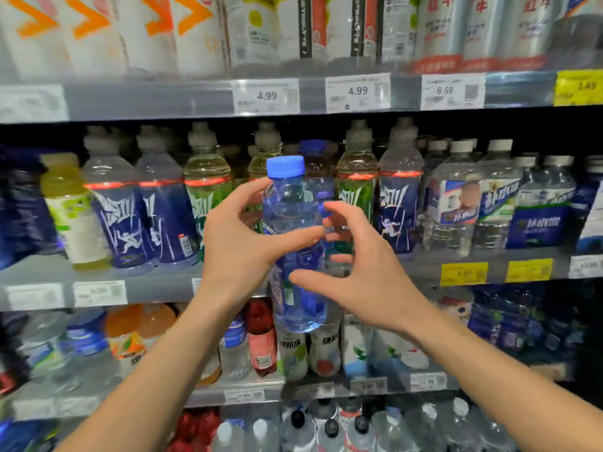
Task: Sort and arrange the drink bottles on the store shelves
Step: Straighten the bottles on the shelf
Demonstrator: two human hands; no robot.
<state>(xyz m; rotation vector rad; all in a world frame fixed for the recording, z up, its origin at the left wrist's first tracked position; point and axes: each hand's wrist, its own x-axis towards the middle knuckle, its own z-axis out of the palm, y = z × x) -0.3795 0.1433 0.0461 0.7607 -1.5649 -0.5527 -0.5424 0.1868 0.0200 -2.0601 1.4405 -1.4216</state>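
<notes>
Two bare hands up in front of the store shelves, one bottle between them. Left hand [241, 246] wrapped round the blue bottle [295, 243], thumb across its front, fingers behind, holding it upright and clear of any shelf. Right hand [362, 269] just beside the bottle on its other side, fingers spread and curled, thumb pointing at the lower body; whether touching or just apart, impossible to tell. Bottle tinted clear blue, with one blue cap [285, 167], held level with the middle shelf [163, 288].

Behind it, on that middle shelf, six front bottles with grey sport caps and a red band: three blue-labelled [122, 220], two green-labelled [355, 190], then one more blue. One yellow-green bottle [76, 216] at the left end of the row. To the right, clear water bottles with white caps [453, 203], number not countable in the blur.

Three white price tags [358, 93] readable on the upper shelf edge: 4.99, 4.99, 6.59, plus one yellow tag at far right. Two yellow tags [464, 274] on the middle shelf edge.
</notes>
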